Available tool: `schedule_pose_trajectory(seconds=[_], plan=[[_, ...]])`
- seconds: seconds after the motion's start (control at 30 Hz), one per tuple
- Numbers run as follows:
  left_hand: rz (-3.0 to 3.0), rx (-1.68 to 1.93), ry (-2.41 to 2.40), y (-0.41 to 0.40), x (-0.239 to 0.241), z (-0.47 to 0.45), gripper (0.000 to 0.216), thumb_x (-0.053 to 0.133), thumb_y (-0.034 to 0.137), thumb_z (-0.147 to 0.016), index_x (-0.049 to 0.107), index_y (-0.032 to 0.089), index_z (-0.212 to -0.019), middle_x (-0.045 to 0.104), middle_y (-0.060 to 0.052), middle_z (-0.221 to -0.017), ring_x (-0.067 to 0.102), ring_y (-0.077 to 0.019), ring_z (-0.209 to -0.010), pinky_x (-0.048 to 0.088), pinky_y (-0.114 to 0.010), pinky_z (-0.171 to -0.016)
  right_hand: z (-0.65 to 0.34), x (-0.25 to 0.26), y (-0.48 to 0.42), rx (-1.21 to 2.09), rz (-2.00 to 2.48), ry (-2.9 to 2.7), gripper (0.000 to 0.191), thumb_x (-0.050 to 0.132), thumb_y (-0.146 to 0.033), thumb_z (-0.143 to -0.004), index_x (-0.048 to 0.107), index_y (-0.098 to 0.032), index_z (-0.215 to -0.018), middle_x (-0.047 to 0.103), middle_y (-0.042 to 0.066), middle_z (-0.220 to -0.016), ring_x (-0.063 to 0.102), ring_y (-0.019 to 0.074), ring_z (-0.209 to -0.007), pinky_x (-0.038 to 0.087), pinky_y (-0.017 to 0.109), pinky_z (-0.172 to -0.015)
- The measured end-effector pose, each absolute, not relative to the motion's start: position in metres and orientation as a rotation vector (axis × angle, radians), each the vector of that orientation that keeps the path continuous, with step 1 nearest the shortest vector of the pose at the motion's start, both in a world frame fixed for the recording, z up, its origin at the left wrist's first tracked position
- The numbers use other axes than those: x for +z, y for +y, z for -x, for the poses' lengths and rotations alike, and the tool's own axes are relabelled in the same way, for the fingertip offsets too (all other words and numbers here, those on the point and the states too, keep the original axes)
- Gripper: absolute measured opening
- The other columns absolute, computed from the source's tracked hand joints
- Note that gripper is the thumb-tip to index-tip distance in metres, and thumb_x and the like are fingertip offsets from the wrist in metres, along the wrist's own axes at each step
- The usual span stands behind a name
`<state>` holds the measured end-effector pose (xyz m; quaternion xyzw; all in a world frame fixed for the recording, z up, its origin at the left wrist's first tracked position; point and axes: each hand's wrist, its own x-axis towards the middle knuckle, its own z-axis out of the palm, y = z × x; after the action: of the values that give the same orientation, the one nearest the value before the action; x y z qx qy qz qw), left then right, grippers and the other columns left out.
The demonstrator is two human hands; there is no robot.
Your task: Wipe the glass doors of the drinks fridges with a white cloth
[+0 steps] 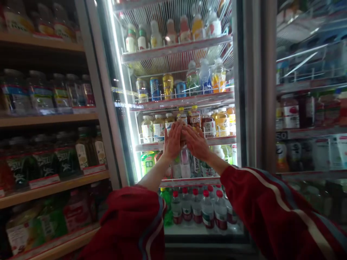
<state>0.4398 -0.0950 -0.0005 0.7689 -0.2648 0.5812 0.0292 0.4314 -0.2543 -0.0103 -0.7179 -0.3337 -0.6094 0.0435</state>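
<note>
Both my arms, in red sleeves with white stripes, reach into a lit drinks fridge. My left hand [172,141] and my right hand [196,143] meet at the front of the third shelf [222,140]. Their fingers are stretched flat against the lower part of a yellow-capped bottle [182,116], one hand on each side. The fingertips overlap, and the bottle's body is hidden behind them. More tea and juice bottles [158,127] stand in a row to either side on that shelf. I cannot tell whether the bottle is lifted or standing.
The fridge holds cans [168,86] and bottles on upper shelves and red-capped water bottles [208,211] at the bottom. Wooden shelves [54,187] of bottles stand to the left. A closed glass-door fridge [311,108] is on the right, past a grey door frame [253,90].
</note>
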Motion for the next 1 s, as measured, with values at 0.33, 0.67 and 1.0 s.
schedule_pose_trajectory(seconds=[0.33, 0.67, 1.0], plan=[[-2.448, 1.698, -0.818, -0.037, -0.01, -0.438, 0.094, 0.058, 0.058, -0.076, 0.012, 0.013, -0.145, 0.024, -0.02, -0.15, 0.015, -0.0286, -0.141, 0.011, -0.053, -0.113, -0.437, -0.001, -0.217, -1.862, 2.318, -0.904, 0.049, 0.056, -0.036, -0.083, 0.048, -0.021, -0.129, 0.039, 0.012, -0.145, 0.026, 0.0288, -0.138, 0.009, 0.057, -0.113], [-2.459, 1.735, -0.73, -0.047, -0.013, -0.44, 0.09, 0.051, 0.064, -0.078, 0.017, 0.014, -0.145, 0.021, -0.019, -0.151, 0.014, -0.0286, -0.141, 0.007, -0.053, -0.113, -0.449, -0.004, -0.272, -1.891, 2.285, -0.59, 0.051, 0.043, -0.026, -0.088, 0.036, -0.025, -0.139, 0.035, 0.006, -0.148, 0.023, 0.0267, -0.139, 0.013, 0.058, -0.112], [-2.419, 1.755, -0.56, -0.065, -0.021, -0.442, 0.086, 0.046, 0.067, -0.079, 0.022, 0.016, -0.145, 0.018, -0.017, -0.152, 0.011, -0.0291, -0.142, 0.001, -0.055, -0.113, -0.445, -0.027, -0.268, -1.985, 2.289, -0.773, 0.047, 0.045, -0.026, -0.088, 0.041, -0.031, -0.135, 0.038, 0.004, -0.146, 0.028, 0.0239, -0.138, 0.015, 0.055, -0.112]])
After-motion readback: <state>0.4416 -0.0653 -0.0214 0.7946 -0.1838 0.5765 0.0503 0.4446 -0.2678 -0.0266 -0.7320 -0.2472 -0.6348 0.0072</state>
